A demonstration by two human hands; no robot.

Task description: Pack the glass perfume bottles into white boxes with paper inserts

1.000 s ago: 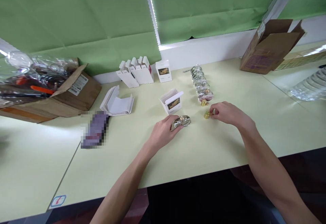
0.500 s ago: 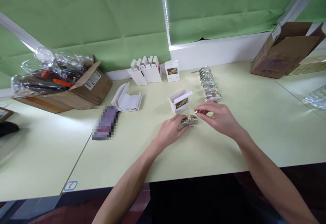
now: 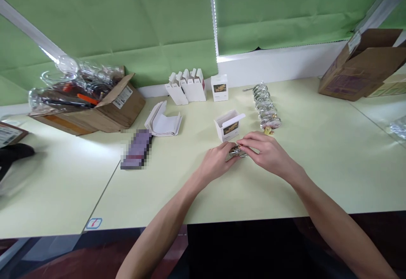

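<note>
My left hand (image 3: pixel 215 160) is closed around the rim of a shiny, flat, round silver-coloured piece (image 3: pixel 234 152) that looks wrapped in clear plastic, holding it just above or on the table. Over its top, my right hand (image 3: pixel 269 151) pinches a tiny gold-coloured piece (image 3: pixel 239 146) between thumb and fingers; the fingers hide most of it. Behind the right hand lies another small gold-coloured part (image 3: pixel 268 131). Just beyond my hands stands an open white box (image 3: pixel 229 129) with a dark picture on its front. A row of similar shiny round pieces (image 3: pixel 265 105) leans together farther back.
Several white boxes (image 3: pixel 187 88) and a closed white box (image 3: pixel 220 88) stand near the wall. Folded white card (image 3: pixel 163 124) and a blurred purple item (image 3: pixel 137 149) lie left. Cardboard boxes stand at far left (image 3: pixel 117 114) and far right (image 3: pixel 355 72).
My right hand has moved left and down onto the round piece, bringing the tiny gold-coloured piece to its top. The left hand keeps its hold. The view has shifted slightly left.
</note>
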